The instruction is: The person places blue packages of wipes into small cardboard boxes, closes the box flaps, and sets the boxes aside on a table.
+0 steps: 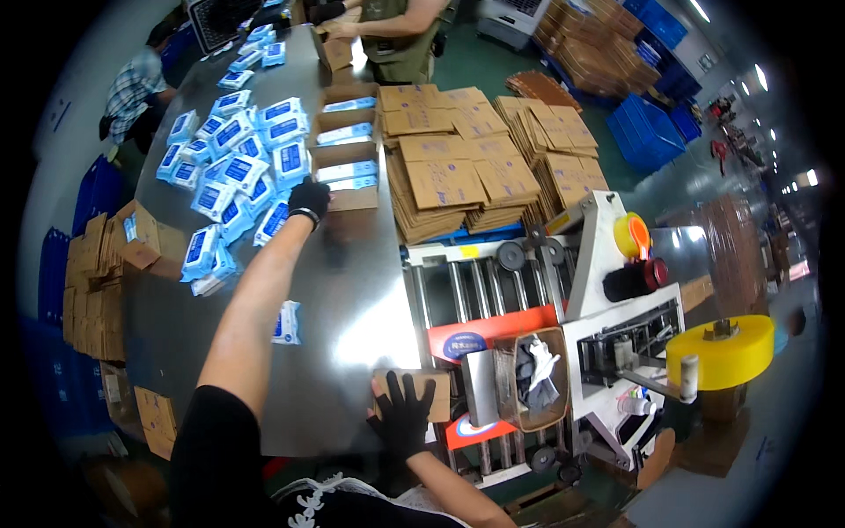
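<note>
Gloves on: your left hand (309, 199) grips open carton (349, 180) at 12 o'clock; right hand (403, 412) lies spread flat on small box (433, 393)

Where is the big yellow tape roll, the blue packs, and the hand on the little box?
yellow tape roll (720, 353), head view, on its outer side.
blue packs (236, 167), head view, on a middle pack.
right hand (403, 416), head view, on its gloved back.

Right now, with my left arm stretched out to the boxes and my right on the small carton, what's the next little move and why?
Probably close the left hand on the nearest open carton and draw it back. That gloved hand already rests at the carton's near edge, beside the blue wipe packs, and the metal table between is bare. The right hand lies flat on the small brown box by the roller conveyor.
</note>
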A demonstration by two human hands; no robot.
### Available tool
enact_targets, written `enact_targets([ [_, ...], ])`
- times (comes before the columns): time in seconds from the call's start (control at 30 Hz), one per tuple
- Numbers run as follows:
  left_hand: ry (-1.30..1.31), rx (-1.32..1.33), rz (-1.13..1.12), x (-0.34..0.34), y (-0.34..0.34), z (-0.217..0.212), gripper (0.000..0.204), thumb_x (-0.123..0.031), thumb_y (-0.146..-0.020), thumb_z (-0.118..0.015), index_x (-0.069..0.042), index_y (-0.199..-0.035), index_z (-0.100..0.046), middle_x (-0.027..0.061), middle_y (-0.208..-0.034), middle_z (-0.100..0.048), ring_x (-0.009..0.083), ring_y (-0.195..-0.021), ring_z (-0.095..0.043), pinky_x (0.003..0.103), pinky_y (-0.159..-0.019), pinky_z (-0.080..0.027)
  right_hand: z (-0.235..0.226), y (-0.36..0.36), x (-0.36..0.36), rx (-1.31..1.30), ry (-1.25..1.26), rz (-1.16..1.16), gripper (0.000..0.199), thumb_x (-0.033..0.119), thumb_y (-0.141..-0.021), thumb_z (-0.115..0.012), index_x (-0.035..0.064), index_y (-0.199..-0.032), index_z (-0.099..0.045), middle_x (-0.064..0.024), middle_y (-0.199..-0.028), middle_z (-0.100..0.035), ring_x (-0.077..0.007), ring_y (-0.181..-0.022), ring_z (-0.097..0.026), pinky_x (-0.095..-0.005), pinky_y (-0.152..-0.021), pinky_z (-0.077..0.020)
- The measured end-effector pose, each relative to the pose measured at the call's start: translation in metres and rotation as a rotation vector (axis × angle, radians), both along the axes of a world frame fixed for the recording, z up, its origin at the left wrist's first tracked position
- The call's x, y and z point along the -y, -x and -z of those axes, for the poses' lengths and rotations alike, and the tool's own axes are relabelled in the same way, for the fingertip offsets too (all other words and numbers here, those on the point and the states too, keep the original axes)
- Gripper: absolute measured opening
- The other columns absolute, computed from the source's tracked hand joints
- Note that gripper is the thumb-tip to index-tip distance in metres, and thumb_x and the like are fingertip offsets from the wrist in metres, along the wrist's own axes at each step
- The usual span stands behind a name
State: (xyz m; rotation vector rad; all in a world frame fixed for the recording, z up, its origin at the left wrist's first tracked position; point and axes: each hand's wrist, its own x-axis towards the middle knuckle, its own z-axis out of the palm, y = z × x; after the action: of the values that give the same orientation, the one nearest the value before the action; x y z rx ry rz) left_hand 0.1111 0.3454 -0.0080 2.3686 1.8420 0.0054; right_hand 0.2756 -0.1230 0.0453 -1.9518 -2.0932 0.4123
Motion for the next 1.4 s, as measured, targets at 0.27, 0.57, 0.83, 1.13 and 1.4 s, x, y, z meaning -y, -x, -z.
enact_targets([
  [0.27,-0.118,0.15,-0.062,0.187,0.054,-0.019,0.022,-0.036,-0.081,-0.062,-0.015,-0.085,-0.066,0.0168,-0.095,-0.061,0.0364,-0.079,-0.064,0.048,-0.066,-0.049,0.018,-0.04,0.003,0.056,-0.015,0.004,0.058,0.047,-0.08,-0.061,0.0186,-0.129,-0.052,-0.0141,-0.142,-0.04,-0.0353,-0.133,-0.033,-0.0697,-0.106,-0.0099],
  [0.57,0.076,0.049,0.04,0.475,0.116,-0.079,0.03,-0.043,-0.08,-0.062,-0.014,-0.076,-0.066,0.0146,-0.079,-0.056,0.0324,-0.068,-0.06,0.047,-0.058,-0.046,-0.01,-0.014,0.024,-0.385,-0.101,-0.192,0.057,0.036,-0.073,-0.072,0.0018,-0.114,-0.054,-0.0184,-0.113,-0.055,-0.0361,-0.109,-0.051,-0.0476,-0.096,-0.039],
  [0.83,0.372,0.14,0.555,0.503,0.144,-0.093,0.041,-0.048,-0.084,-0.058,-0.009,-0.096,-0.065,0.0168,-0.086,-0.062,0.0333,-0.079,-0.063,0.046,-0.069,-0.047,-0.027,0.089,0.004,-0.379,0.488,-0.684,0.05,0.032,-0.078,-0.072,0.0024,-0.114,-0.054,-0.018,-0.11,-0.059,-0.0318,-0.1,-0.06,-0.04,-0.081,-0.0493],
  [1.13,0.239,0.742,-0.304,0.507,0.165,0.013,0.069,-0.041,-0.067,-0.078,0.002,-0.111,-0.047,0.0186,-0.095,-0.059,0.0382,-0.088,-0.059,0.043,-0.08,-0.048,-0.049,0.141,-0.021,-0.033,0.327,-0.623,0.046,0.029,-0.073,-0.071,0.008,-0.112,-0.057,-0.0179,-0.105,-0.061,-0.0317,-0.095,-0.062,-0.0391,-0.08,-0.0488],
  [1.4,0.49,0.882,-0.173,0.5,0.112,0.014,0.035,-0.03,-0.081,-0.062,-0.005,-0.103,-0.053,0.0101,-0.088,-0.063,0.0248,-0.081,-0.061,0.039,-0.072,-0.048,0.015,0.138,0.04,0.018,-0.167,-0.126,0.059,0.054,-0.08,-0.058,0.0209,-0.129,-0.052,-0.0133,-0.128,-0.052,-0.0338,-0.123,-0.044,-0.0723,-0.099,-0.0175],
])
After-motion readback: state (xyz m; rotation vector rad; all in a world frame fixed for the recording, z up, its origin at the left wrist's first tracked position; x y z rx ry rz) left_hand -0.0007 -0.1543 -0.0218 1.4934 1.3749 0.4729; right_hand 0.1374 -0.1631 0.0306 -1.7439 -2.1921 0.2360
